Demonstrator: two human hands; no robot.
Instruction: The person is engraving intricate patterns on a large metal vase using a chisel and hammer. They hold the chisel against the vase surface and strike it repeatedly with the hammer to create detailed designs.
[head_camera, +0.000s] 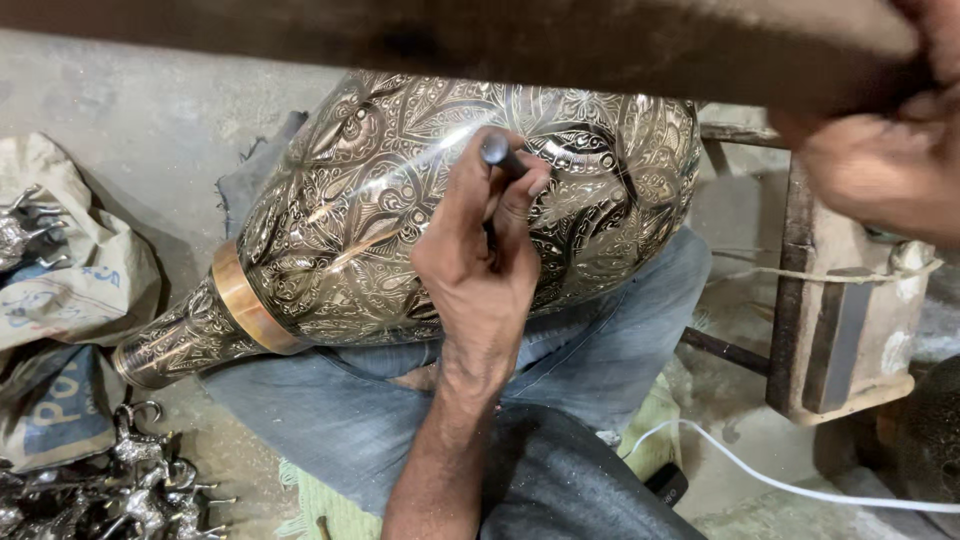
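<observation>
A large brass vase (380, 200), covered in fine engraved patterns, lies on its side across my lap, its neck pointing left. A plain brass band rings the base of the neck. My left hand (475, 270) rests on the vase's belly and grips a thin dark metal chisel (497, 152), whose tip is hidden behind my fingers against the surface. My right hand (880, 160), blurred at the upper right, is closed around a long wooden stick (500, 40) that stretches across the top of the view above the vase.
Printed sacks (70, 290) lie at the left with small silvery metal figurines (140, 480) below them. A worn wooden stand (840, 330) tied with cord is at the right. A white cable (780, 480) runs over the floor. My jeans-clad leg (330, 420) supports the vase.
</observation>
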